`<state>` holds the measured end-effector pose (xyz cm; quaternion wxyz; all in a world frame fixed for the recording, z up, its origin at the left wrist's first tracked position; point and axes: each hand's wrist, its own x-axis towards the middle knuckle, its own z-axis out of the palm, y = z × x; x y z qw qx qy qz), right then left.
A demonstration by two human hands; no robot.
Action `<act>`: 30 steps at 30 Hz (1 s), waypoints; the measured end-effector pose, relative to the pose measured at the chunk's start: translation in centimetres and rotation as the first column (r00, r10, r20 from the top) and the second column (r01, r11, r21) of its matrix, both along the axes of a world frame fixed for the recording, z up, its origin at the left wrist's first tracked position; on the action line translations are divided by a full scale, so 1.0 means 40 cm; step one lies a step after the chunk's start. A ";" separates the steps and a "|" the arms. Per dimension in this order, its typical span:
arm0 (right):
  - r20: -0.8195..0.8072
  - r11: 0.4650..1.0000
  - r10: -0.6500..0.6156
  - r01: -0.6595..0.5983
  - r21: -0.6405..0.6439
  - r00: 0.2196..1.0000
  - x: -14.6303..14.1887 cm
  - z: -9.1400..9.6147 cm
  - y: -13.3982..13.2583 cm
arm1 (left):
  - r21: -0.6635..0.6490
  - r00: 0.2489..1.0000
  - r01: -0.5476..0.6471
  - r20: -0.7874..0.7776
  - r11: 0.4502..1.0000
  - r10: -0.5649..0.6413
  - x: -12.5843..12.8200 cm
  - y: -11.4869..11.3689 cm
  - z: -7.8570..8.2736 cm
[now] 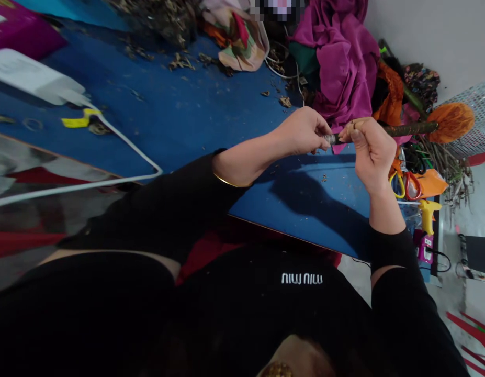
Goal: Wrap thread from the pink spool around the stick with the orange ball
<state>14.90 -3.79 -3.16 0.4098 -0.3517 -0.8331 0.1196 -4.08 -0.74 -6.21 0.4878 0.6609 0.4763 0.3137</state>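
Observation:
Held above the blue table is a thin brown stick (pixel 413 129) with a fluffy orange head (pixel 451 122) at its right end. My right hand (pixel 373 149) is closed around the stick near its left end, fingers curled and thumb bent. My left hand (pixel 305 131), reaching in from the left, pinches the stick's tip, where a pale wrapping (pixel 330 139) shows between the fingertips. What the wrapping is made of I cannot make out. Behind both hands lies a heap of magenta cloth (pixel 346 68).
Dried plant bits litter the blue table (pixel 195 115). A white power strip (pixel 34 76) trails a white cable (pixel 128 144) across the left. At right are yellow-handled scissors (pixel 398 184), red-handled scissors (pixel 413 186), a yellow glue gun (pixel 428 213) and a wire mesh basket (pixel 472 112).

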 end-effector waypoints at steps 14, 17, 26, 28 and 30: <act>-0.115 0.951 -0.095 0.056 -0.304 0.989 0.009 -0.084 0.090 | 0.206 0.871 0.044 -0.487 0.978 0.063 0.016 -0.051 0.027; -0.123 0.946 -0.108 0.064 -0.317 0.987 0.017 -0.088 0.096 | 0.259 0.861 0.057 -0.502 0.964 0.084 0.019 -0.051 0.019; -0.173 0.925 -0.095 0.022 -0.380 0.980 0.034 -0.104 0.112 | 0.380 0.828 0.128 -0.549 0.916 0.112 0.021 -0.065 0.012; -0.158 0.918 -0.091 0.022 -0.395 0.983 0.036 -0.106 0.112 | 0.409 0.830 0.145 -0.546 0.901 0.115 0.021 -0.067 0.010; -0.161 0.912 -0.087 0.013 -0.409 0.983 0.036 -0.106 0.112 | 0.427 0.831 0.146 -0.543 0.893 0.124 0.022 -0.066 0.008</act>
